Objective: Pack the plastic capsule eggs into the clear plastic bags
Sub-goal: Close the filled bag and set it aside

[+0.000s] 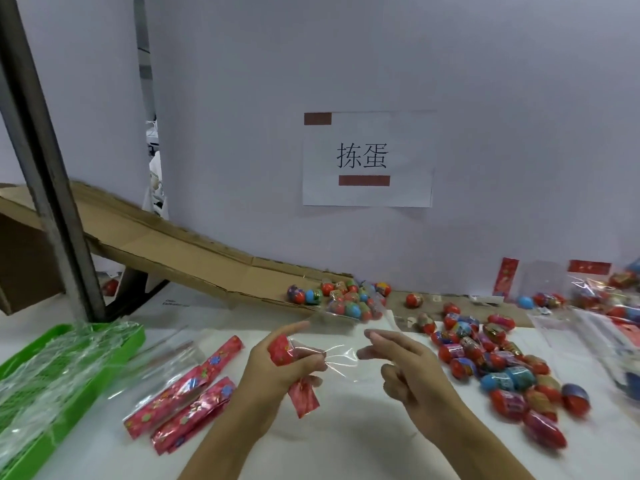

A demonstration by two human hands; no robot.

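Capsule eggs (pixel 491 362) lie loose in a heap on the white table (pixel 346 445) at about three o'clock of the hands, none of them held; nearest the camera, the left hand (pixel 280 372) pinches a clear plastic bag (pixel 341 356) by its red printed header (pixel 282 348), thumb and fingers closed on it, the forefinger stretched out; the right hand (pixel 401 362) hovers just beside the bag's other end, fingers loosely curled and partly spread, and whether they touch the film I cannot tell; at eight o'clock lie several flat bags with red flowered headers (pixel 187 393); at nine o'clock a green tray (pixel 135 336) holds crumpled clear film; farther off, at twelve o'clock, a filled bag of eggs (pixel 349 303) rests at the foot of a sloping cardboard chute (pixel 180 251), more eggs beside it; at two o'clock more packed bags (pixel 602 296) sit by the wall; beyond, a paper sign (pixel 367 157) with two characters is taped to the white wall.
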